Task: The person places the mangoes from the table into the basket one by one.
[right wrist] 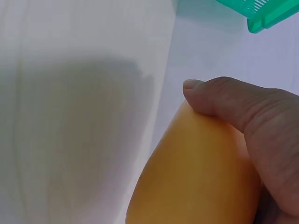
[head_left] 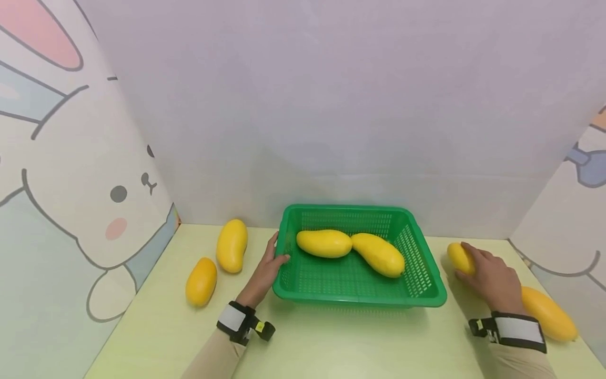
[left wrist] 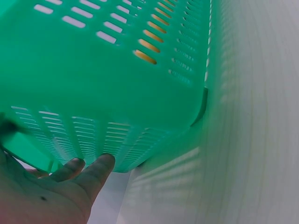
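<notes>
1. Fingers (right wrist: 219, 100) of the right hand (head_left: 492, 279) curl over a yellow mango (head_left: 460, 258) and grip it. The thumb presses on top of the fruit in the right wrist view.
2. That mango lies on the counter (head_left: 331, 342), right under the hand, on the right side of the green basket (head_left: 426, 295). Its long side points from the near right to the far left, toward the basket.
3. The basket rim is just to the left of this mango. There is a small bare strip of counter between them.
4. The left hand (head_left: 265, 273) is on the other side. Its fingers (left wrist: 100, 170) lie straight against the left wall of the basket and touch it. They do not curl round anything.
5. So the right hand is the one with a fruit, and the basket is to its left.
6. Inside the basket are two mangoes (head_left: 350, 248). They sit in the far half and touch tip to tip. The near half of the basket floor is bare and has room.
7. One more mango (head_left: 549, 316) lies near the right wrist, close to the right wall.
8. Two other mangoes (head_left: 218, 263) lie on the counter far to the left, beside the wall with the rabbit picture (head_left: 94, 173).
</notes>
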A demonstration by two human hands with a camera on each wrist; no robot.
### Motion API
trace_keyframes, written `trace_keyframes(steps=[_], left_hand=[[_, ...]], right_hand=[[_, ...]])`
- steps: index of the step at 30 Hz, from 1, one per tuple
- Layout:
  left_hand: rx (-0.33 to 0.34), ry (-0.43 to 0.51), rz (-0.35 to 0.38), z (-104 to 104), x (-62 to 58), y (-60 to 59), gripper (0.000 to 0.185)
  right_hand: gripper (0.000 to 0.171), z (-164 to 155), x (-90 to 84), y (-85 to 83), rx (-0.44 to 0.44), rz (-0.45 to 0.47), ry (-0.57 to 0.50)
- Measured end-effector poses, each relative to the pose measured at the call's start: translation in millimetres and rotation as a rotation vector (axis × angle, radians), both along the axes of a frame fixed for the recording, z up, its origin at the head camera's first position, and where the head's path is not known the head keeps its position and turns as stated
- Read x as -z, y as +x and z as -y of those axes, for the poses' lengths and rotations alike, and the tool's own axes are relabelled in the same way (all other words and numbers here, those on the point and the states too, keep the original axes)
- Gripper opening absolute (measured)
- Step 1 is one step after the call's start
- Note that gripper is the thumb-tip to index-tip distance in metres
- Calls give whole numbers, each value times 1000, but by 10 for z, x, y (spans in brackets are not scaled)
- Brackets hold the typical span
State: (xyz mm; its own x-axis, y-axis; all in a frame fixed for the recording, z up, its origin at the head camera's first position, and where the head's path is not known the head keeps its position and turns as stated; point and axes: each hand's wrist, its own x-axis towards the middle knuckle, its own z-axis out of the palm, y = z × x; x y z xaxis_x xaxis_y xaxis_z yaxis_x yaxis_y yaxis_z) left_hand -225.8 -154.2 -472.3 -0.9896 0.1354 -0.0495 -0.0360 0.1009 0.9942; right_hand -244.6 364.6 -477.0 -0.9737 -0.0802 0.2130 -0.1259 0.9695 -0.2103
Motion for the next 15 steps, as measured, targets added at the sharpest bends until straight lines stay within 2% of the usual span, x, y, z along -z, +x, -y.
trace_keyframes(steps=[10, 15], left_hand=[[-3, -1, 4, -6, 1, 2, 72], [-6, -5, 9, -5, -7, 7, 72]], right_hand=[[73, 123, -267, 1, -28, -131, -19], [74, 181, -397, 0, -35, -164, -25]])
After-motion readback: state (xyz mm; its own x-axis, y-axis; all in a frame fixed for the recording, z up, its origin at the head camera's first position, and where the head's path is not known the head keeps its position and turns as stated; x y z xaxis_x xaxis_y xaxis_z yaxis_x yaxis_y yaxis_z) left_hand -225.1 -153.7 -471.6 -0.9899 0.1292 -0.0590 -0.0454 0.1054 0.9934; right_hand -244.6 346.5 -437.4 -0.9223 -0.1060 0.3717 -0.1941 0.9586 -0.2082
